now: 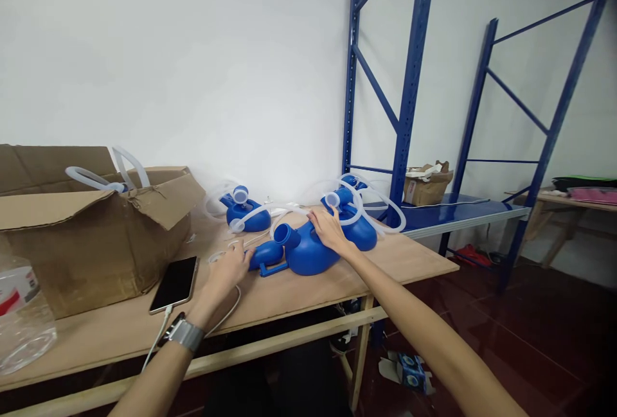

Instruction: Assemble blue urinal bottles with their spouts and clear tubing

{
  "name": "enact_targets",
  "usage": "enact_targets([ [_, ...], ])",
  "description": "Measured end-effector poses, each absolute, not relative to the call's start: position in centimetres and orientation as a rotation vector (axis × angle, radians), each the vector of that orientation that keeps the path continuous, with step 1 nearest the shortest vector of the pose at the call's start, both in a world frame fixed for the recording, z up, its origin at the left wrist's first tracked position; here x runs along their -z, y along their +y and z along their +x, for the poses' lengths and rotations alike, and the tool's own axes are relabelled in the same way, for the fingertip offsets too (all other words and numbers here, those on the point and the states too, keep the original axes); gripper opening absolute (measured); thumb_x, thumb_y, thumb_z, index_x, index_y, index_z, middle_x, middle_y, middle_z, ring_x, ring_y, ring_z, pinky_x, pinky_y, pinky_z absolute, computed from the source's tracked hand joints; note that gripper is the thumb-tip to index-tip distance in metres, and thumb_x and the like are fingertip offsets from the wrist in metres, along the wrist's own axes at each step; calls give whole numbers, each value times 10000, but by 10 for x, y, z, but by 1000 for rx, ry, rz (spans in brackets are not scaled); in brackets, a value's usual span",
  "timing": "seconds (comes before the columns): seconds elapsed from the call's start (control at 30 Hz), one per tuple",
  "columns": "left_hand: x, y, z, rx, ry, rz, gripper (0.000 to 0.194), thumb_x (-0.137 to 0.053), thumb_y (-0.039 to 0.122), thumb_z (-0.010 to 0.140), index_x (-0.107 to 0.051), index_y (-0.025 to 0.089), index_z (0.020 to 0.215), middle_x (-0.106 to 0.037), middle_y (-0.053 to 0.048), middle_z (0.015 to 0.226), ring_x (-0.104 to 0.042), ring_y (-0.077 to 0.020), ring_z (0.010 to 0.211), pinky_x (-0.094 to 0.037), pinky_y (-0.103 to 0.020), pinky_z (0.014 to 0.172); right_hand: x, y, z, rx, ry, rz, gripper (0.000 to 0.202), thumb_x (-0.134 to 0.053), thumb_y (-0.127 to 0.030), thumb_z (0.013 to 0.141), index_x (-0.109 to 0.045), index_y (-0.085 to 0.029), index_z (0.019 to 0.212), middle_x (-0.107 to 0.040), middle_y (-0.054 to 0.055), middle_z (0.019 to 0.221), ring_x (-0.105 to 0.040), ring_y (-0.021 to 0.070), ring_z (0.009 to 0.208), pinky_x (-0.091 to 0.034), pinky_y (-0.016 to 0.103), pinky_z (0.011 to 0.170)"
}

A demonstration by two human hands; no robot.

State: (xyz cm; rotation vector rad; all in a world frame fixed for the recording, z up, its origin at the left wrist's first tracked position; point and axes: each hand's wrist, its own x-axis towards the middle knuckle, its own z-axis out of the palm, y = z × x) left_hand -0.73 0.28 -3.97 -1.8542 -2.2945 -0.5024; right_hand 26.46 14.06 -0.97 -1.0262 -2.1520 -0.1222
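My right hand (pixel 329 229) lies over the top of a blue plastic urinal bottle (pixel 308 257), gripping it with its open neck tilted up to the left. My left hand (pixel 230 268) is closed on the left end of a smaller rounded blue funnel piece (pixel 268 254), just left of that bottle. Part of the funnel piece is hidden by my fingers. Clear tubing (pixel 258 214) curls behind both hands. Another blue urinal bottle (pixel 360 230) with a capped neck and looped tube stands behind my right hand. A third urinal bottle (pixel 255 219) stands behind my left hand.
An open cardboard box (pixel 96 250) with tubing poking out fills the table's left. A phone (pixel 176 283) on a white cable lies beside it, and a clear plastic bottle (pixel 22 320) stands front left. Blue metal shelving (pixel 409 83) rises on the right.
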Motion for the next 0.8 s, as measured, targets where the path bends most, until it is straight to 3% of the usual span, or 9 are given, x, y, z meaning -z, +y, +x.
enact_targets([
  [0.1, 47, 16, -48, 452, -2352, -1894, 522, -247, 386, 1023, -529, 201, 1421, -679, -210, 1325, -689, -376, 1132, -511, -483, 882, 8, 148, 259, 48, -2153, -1057, 321, -332, -366, 1118, -629, -244, 1128, -754, 90, 1103, -670, 257, 1073, -401, 345, 992],
  [0.27, 55, 30, -98, 280, -2442, -1864, 569, -439, 370, 921, -554, 170, 1441, -607, -222, 1442, -617, -409, 1273, -497, -495, 979, 5, 151, 237, 9, -2126, -1077, 287, -375, -403, 1111, -608, -266, 1208, -751, 77, 1136, -681, 260, 1066, -421, 299, 881],
  [0.4, 50, 41, -117, 422, -2415, -1750, 730, -415, 377, 939, -300, 102, 1605, -468, -284, 1551, -569, -418, 1338, -486, -516, 1017, 8, 148, 230, -88, -2102, -1069, 299, -362, -408, 1109, -595, -261, 1226, -754, 60, 1024, -691, 260, 999, -423, 293, 838],
  [0.53, 39, 70, -130, 575, -2309, -1739, 818, -459, 354, 927, -146, 135, 1650, -318, -288, 1642, -481, -412, 1433, -439, -517, 1093, 11, 144, 237, -109, -2040, -1043, 312, -335, -367, 1106, -591, -245, 1235, -747, 65, 1001, -688, 265, 1005, -429, 300, 843],
  [0.7, 29, 121, -125, 513, -2131, -2034, 851, -512, 427, 895, -220, 81, 1615, -316, -234, 1667, -344, -316, 1537, -354, -393, 1187, 10, 139, 244, -138, -2045, -1003, 310, -337, -361, 1101, -601, -258, 1228, -746, 50, 988, -689, 256, 985, -437, 301, 867],
  [0.8, 29, 139, -114, 435, -2117, -2071, 761, -586, 431, 837, -415, 138, 1519, -482, -188, 1580, -467, -312, 1456, -408, -366, 1133, 8, 135, 246, -158, -2068, -968, 297, -349, -371, 1103, -600, -269, 1225, -745, 35, 942, -693, 253, 957, -437, 296, 850],
])
